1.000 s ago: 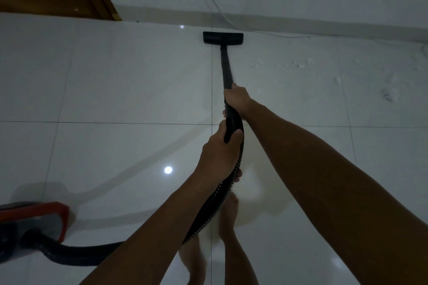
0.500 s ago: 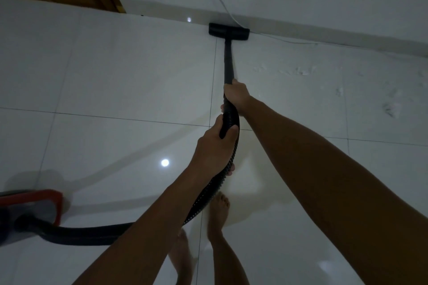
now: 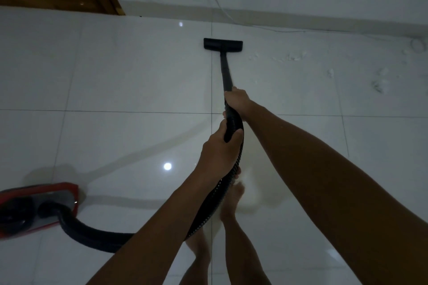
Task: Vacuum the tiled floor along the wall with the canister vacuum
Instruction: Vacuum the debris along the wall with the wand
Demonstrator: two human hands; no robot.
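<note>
White tiled floor [image 3: 115, 76]: two hands [image 3: 217, 155] gripping one vacuum wand [image 3: 225, 71].

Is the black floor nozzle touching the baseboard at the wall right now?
No, the floor nozzle lies on the tiled floor with a strip of bare tile between it and the baseboard.

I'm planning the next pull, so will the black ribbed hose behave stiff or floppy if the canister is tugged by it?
Probably floppy: the hose sags in a loose curve from the left hand to the red canister. Slack would likely straighten before the canister follows.
</note>
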